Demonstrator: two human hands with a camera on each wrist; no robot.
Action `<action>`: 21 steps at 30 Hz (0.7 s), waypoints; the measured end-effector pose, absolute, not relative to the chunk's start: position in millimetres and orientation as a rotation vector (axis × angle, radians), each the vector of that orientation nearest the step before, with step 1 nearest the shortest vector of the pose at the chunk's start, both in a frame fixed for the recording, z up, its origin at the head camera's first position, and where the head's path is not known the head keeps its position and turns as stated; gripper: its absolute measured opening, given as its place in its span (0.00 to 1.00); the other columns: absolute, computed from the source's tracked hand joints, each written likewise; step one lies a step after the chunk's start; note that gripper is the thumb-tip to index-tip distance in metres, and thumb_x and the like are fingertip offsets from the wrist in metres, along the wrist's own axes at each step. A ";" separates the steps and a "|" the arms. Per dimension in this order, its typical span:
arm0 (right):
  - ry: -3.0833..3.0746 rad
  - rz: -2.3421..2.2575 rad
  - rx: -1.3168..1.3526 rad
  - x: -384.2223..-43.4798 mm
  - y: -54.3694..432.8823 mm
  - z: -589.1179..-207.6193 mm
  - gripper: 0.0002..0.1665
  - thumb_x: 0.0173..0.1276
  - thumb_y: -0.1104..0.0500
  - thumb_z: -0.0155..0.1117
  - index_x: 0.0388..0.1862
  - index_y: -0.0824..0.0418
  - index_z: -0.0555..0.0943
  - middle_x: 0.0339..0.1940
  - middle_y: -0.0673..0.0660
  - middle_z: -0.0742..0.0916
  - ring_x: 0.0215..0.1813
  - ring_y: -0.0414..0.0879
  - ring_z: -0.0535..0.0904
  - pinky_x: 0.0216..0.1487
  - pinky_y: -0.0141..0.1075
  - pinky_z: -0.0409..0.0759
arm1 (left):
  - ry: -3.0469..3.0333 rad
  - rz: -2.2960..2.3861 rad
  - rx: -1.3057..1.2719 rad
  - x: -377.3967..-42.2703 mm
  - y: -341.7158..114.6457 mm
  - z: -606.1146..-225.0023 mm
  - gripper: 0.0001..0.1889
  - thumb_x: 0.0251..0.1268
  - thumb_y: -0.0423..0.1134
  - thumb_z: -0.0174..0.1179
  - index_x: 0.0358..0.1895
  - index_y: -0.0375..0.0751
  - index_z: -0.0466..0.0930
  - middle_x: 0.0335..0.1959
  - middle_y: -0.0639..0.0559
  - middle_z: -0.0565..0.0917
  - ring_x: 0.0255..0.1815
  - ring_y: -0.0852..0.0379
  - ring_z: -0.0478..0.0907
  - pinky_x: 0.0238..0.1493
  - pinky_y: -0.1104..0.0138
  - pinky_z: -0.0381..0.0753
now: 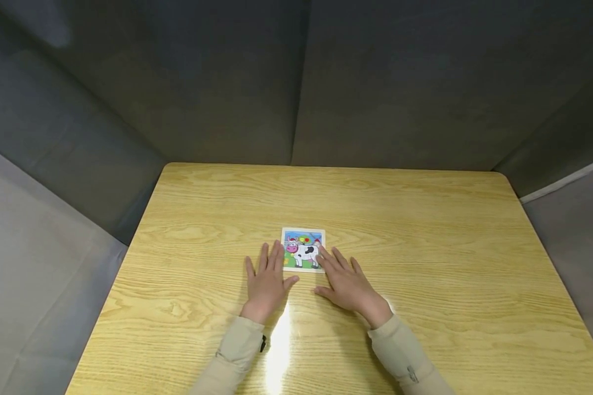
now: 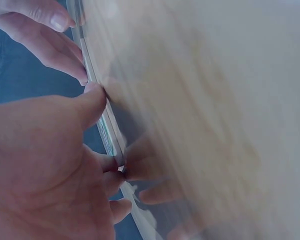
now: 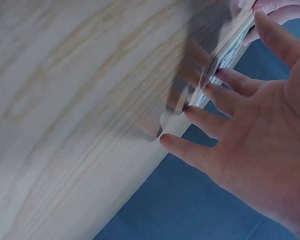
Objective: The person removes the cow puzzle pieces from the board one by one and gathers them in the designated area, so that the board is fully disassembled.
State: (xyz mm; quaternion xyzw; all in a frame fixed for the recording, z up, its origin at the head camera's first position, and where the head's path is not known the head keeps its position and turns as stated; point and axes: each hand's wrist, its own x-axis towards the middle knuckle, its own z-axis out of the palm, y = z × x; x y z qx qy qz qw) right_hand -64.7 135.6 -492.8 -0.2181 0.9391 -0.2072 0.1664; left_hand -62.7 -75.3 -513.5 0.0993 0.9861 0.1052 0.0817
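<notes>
A small square picture puzzle [image 1: 303, 253] with a spotted cow and a pale border lies flat on the table. My left hand [image 1: 267, 282] is at its left side, fingers fairly straight and spread, the index fingertip right at the border. From the right, my right hand [image 1: 348, 285] reaches in with its fingers extended, the index fingertip overlapping the lower right part of the picture. Both thumbs point inward below the near edge. The left wrist view shows the left palm [image 2: 45, 160] beside the thin board edge; the right wrist view shows the right palm [image 3: 265, 120] likewise.
The wooden table [image 1: 188, 307] has a glossy surface that mirrors the fingers and carries a bright glare streak near the front. Dark grey fabric [image 1: 217, 82] hangs behind the table, with lighter grey fabric [image 1: 29, 263] at the left.
</notes>
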 end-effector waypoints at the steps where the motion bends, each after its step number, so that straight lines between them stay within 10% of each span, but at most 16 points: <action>1: 2.676 -0.594 -0.615 -64.0 136.0 -493.0 0.44 0.71 0.46 0.62 0.78 0.63 0.57 0.81 0.57 0.52 0.79 0.61 0.44 0.70 0.68 0.45 | 2.946 0.309 0.299 -62.7 -74.8 -514.0 0.44 0.70 0.61 0.51 0.79 0.39 0.48 0.80 0.47 0.48 0.79 0.43 0.41 0.70 0.35 0.42; 21: 2.701 -0.635 -0.581 -60.1 133.2 -496.6 0.46 0.70 0.46 0.63 0.78 0.63 0.56 0.81 0.56 0.51 0.79 0.60 0.43 0.70 0.68 0.45 | 2.945 0.367 0.312 -61.0 -76.1 -514.0 0.43 0.70 0.60 0.52 0.78 0.38 0.49 0.80 0.46 0.49 0.78 0.39 0.42 0.69 0.34 0.43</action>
